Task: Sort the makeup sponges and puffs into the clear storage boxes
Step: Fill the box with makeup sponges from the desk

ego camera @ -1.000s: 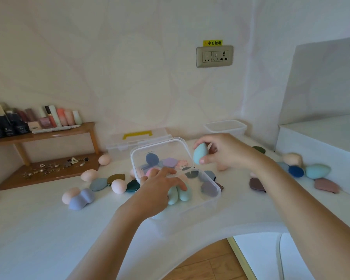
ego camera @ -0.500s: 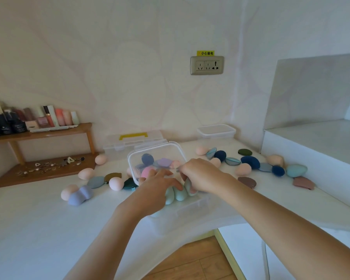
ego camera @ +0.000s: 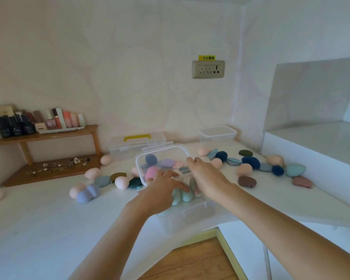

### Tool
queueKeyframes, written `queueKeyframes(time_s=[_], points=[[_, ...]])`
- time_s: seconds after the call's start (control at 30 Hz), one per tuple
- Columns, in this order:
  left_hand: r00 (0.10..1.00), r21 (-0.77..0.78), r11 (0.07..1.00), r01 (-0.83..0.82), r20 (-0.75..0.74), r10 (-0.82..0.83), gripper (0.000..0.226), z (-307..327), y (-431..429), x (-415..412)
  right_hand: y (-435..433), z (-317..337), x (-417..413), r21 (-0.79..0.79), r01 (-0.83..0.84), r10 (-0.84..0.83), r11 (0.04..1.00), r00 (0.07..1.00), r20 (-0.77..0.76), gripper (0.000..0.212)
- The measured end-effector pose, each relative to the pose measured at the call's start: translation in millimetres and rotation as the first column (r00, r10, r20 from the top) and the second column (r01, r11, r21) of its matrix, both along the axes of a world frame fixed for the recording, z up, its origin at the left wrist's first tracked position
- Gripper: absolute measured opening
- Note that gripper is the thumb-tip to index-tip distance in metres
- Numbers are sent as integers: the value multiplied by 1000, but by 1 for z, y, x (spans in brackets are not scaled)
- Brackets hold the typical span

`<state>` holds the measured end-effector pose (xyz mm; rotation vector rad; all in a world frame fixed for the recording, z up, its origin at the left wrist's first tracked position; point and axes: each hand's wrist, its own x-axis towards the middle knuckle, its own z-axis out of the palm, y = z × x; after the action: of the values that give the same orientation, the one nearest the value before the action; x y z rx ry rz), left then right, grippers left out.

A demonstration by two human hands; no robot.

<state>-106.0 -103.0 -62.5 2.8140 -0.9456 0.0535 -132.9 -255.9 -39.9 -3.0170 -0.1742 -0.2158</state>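
Observation:
A clear storage box point(ego camera: 162, 148) stands at the middle of the white desk and holds several sponges, among them a pink one point(ego camera: 151, 172) and teal ones point(ego camera: 181, 196) at its near side. My left hand point(ego camera: 162, 191) reaches in, with its straight fingers resting on the teal sponges. My right hand point(ego camera: 207, 176) hovers over the box's right side, fingers relaxed, holding nothing. Loose sponges and puffs lie on both sides: a navy one point(ego camera: 251, 162), a teal one point(ego camera: 295, 170) and a brown puff point(ego camera: 247, 181) on the right, a peach one point(ego camera: 121, 182) and a lavender one point(ego camera: 88, 194) on the left.
A clear case with a yellow handle point(ego camera: 137, 140) and an empty clear box point(ego camera: 217, 133) stand against the back wall. A wooden shelf point(ego camera: 47, 136) with cosmetics fills the left corner. A raised white ledge point(ego camera: 311, 152) borders the right. The desk's front edge curves inward below the box.
My right hand carried a teal sponge from above the box down into it beside the other teal ones and let it go. The left hand stayed in the box.

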Motion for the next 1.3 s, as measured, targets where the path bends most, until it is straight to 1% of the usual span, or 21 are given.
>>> queueKeyframes(time_s=[0.07, 0.1, 0.27, 0.33, 0.4, 0.47, 0.5, 0.57, 0.6, 0.67, 0.73, 0.8, 0.87, 0.9, 1.03, 1.1, 1.17, 1.3], points=[[1000, -10, 1000, 8, 2, -8, 59, 0, -1, -1, 0, 2, -3, -16, 1, -2, 1000, 998, -64, 23], [1000, -13, 1000, 10, 3, -10, 59, 0, -2, -1, 0, 1, -3, -47, 5, -10, 999, 996, -93, 19], [1000, -20, 1000, 1, -2, -1, 60, 0, -4, -3, -3, -5, -3, -116, -31, 16, 993, 992, -126, 20], [1000, -20, 1000, -4, -8, 4, 59, 1, -5, -2, -5, -6, -3, -70, -32, 24, 997, 994, -109, 17], [1000, -19, 1000, -13, -13, 13, 59, 0, -6, -1, -10, -7, -5, 42, -17, 19, 999, 999, -45, 18], [1000, -33, 999, -26, -16, 25, 58, 0, -7, 1, -19, -4, -10, 210, 1, -19, 978, 996, 85, 26], [999, -44, 999, -31, -16, 30, 58, -1, -8, 2, -27, -2, -12, 284, 19, -66, 959, 985, 158, 28], [999, -58, 998, -37, -13, 37, 57, -2, -12, 5, -50, 0, -14, 373, 75, -193, 925, 937, 291, 29], [999, -63, 997, -39, -14, 38, 57, -2, -14, 6, -66, 0, -14, 403, 113, -267, 908, 898, 350, 25], [999, -70, 997, -43, -21, 42, 57, -3, -19, 9, -101, -3, -13, 424, 244, -422, 872, 815, 398, 14], [999, -68, 996, -49, -25, 48, 57, -4, -23, 11, -137, -11, -14, 354, 444, -554, 823, 764, 331, 20], [998, -50, 997, -56, -13, 55, 56, -4, -25, 12, -165, -20, -17, 256, 636, -683, 729, 699, 210, 26], [998, -29, 998, -59, 1, 59, 56, -4, -28, 12, -182, -31, -23, 226, 763, -794, 605, 599, 104, 36], [998, -20, 998, -64, 8, 64, 56, -3, -29, 13, -189, -39, -25, 208, 788, -813, 580, 575, 90, 42], [997, -11, 997, -72, 19, 72, 56, -4, -34, 13, -212, -67, -29, 186, 791, -812, 583, 572, 114, 52], [997, -4, 998, -69, 34, 69, 55, -4, -35, 13, -219, -76, -28, 191, 771, -794, 608, 587, 159, 58], [997, -2, 998, -67, 42, 67, 54, -5, -35, 14, -225, -80, -25, 246, 743, -783, 622, 592, 192, 56], [996, -9, 998, -67, 53, 67, 51, -6, -35, 15, -232, -84, -20, 331, 704, -777, 629, 589, 224, 46]])
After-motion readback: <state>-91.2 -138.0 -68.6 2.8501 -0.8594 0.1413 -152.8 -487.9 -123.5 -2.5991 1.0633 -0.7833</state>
